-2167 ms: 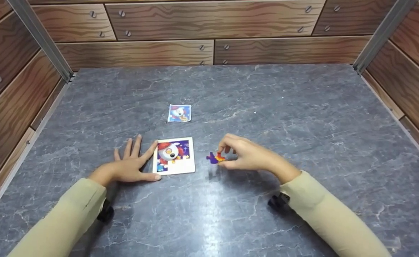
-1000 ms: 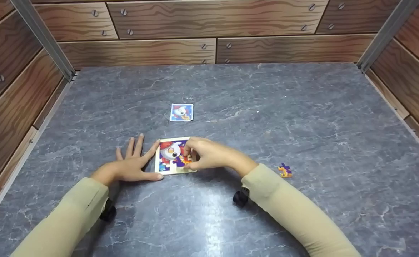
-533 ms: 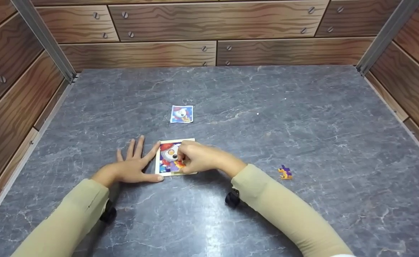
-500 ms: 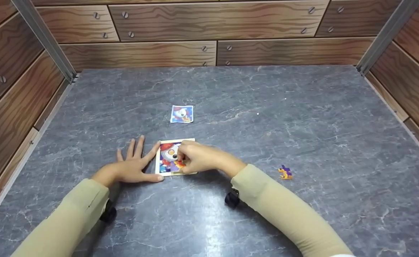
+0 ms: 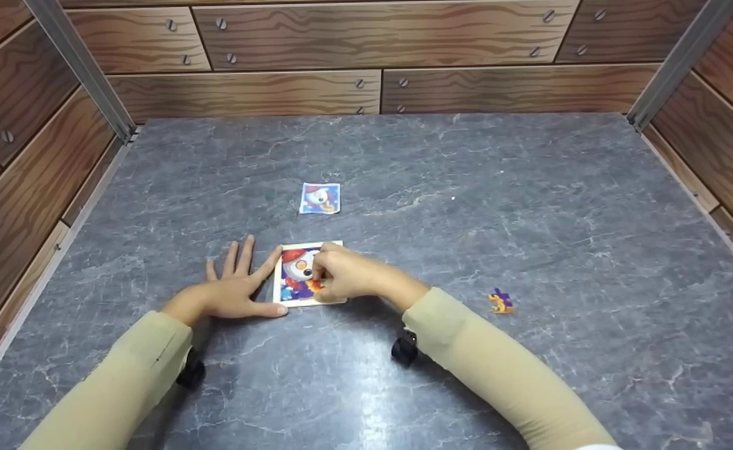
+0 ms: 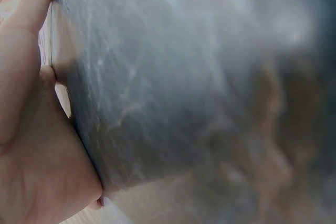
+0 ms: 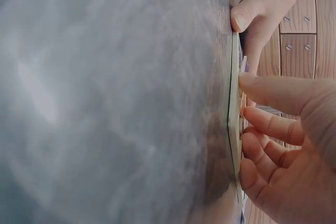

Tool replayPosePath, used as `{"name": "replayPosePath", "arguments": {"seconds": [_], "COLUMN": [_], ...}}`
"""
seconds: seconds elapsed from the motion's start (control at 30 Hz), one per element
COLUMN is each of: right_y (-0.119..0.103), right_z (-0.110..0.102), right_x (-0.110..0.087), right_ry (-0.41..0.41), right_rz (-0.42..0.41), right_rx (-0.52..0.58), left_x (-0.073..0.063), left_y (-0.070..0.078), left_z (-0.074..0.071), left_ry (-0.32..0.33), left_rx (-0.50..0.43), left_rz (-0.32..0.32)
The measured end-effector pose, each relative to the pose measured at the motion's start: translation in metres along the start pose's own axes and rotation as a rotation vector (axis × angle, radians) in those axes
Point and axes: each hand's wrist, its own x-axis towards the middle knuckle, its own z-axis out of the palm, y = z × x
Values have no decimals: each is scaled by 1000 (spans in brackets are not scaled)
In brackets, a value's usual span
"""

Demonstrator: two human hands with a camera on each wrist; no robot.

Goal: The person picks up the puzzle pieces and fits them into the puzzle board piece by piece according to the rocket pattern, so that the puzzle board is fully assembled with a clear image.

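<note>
A jigsaw board [image 5: 277, 284] with a pale frame lies on the table, showing a cartoon face with red on a purple ground. My left hand [image 5: 232, 295] lies flat with fingers spread, its thumb and index finger at the board's left corners. My right hand [image 5: 350, 275] is over the board's right half, covering part of the picture. Between its thumb and fingers it pinches a purple and orange puzzle piece [image 5: 313, 286] low on the board. In the right wrist view, the thumb [image 7: 262, 85] is right at the board's edge, and the piece [image 7: 245, 64] stands slightly tilted.
Another orange and purple puzzle piece [image 5: 500, 301] lies on the table to the right, beyond the right forearm. A small picture card [image 5: 320, 199] with a similar face lies behind the board. Wood-patterned walls [image 5: 279, 37] enclose the grey marbled table [image 5: 528, 206].
My right hand has carried the puzzle piece leftward onto the board and lowered it into the picture's bottom part. Lately it has barely shifted. The left hand has stayed at the board.
</note>
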Motion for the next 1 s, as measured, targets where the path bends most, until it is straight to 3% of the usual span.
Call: {"name": "replayPosePath", "arguments": {"seconds": [0.47,0.8,1.0], "right_y": [5,14,20], "right_z": [-2,-14,-19], "right_x": [-2,-14,-29], "right_ry": [-2,47,68], "right_rz": [-104,-105,-81], "right_rx": [-1,192,220], "left_x": [0,0,0], "left_y": [2,2,1], "left_z": [-1,0,0], "left_ry": [-3,6,2], "left_rx": [-3,4,5], "left_rz": [-5,-10,-11]}}
